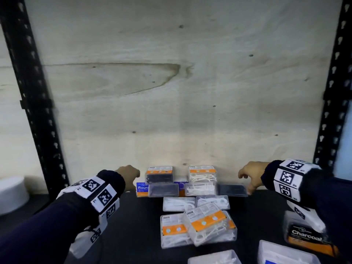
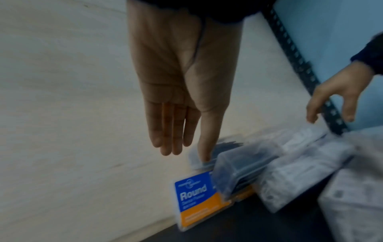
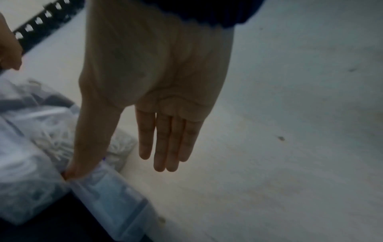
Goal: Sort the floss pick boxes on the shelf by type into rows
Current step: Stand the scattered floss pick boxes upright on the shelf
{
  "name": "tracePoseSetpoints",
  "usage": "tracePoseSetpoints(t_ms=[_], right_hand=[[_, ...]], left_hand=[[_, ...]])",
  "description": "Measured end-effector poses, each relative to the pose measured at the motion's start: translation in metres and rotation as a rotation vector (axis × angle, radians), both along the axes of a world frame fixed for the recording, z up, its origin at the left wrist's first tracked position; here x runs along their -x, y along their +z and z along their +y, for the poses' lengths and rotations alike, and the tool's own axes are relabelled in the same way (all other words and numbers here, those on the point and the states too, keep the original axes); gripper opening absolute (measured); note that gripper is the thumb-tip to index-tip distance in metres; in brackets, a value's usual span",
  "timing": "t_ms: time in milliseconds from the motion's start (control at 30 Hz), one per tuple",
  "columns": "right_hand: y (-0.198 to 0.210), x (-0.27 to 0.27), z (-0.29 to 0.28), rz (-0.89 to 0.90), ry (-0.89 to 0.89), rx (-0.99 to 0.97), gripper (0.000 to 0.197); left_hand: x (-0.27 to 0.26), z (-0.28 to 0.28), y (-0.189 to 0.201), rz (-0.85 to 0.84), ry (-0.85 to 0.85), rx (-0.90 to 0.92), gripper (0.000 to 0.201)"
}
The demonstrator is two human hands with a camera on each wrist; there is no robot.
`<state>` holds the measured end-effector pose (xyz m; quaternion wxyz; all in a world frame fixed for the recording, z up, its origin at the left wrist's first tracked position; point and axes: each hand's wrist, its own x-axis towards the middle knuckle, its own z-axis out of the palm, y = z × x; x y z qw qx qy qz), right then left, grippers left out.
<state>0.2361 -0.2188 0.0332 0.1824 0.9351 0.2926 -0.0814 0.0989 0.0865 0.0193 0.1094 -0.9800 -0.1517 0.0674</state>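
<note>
Several clear floss pick boxes lie clustered on the dark shelf [image 1: 133, 235]. At the back stands a blue "Round" box [image 1: 142, 188], with dark charcoal boxes [image 1: 162, 189] and white-pick boxes [image 1: 202, 188] beside it. My left hand [image 1: 131, 178] hangs at the cluster's left end with its fingers straight. In the left wrist view its thumb [image 2: 204, 153] touches a dark box [image 2: 244, 165] above the Round box [image 2: 194, 196]. My right hand [image 1: 247, 180] is at the right end. Its thumb [image 3: 72, 168] touches a dark-filled clear box [image 3: 111, 194], seen in the head view as the box at the far right [image 1: 231, 189].
Black perforated uprights [image 1: 38, 103] [image 1: 331, 103] frame a plywood back panel [image 1: 181, 92]. A white round object [image 1: 13, 195] sits at the far left. More boxes lie nearer me: orange-labelled ones [image 1: 207, 221], a "Charcoal" box [image 1: 304, 237] and others at the bottom edge.
</note>
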Motion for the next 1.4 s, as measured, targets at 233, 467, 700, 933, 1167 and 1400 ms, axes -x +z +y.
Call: tracePoseSetpoints(t_ms=[233,467,700,933,1167,1400], right_hand=[[-0.025,-0.033,0.013,0.077,-0.022,0.070,0.069],[-0.037,-0.049,0.030,0.091,-0.026,0.145,0.068],[-0.043,-0.053,0.044,-0.007,-0.007,0.203,0.068],[-0.029,-0.045,0.041,0.095,-0.103,0.112,0.044],[-0.006,-0.025,0.010,0.087,-0.128,-0.060,0.050],[0.033,0.017,-0.047,0.032,-0.145,-0.245,0.049]], left_hand=[[-0.038,0.023,-0.011,0.048,0.024,0.043,0.066],[-0.058,0.027,-0.024,0.049,-0.045,0.018,0.058],[-0.059,0.031,-0.030,0.024,-0.023,0.042,0.061],[-0.042,0.035,-0.024,0.070,0.048,0.069,0.054],[-0.007,0.046,-0.009,0.100,0.136,-0.001,0.052],[0.037,0.040,0.015,0.131,0.190,-0.049,0.047]])
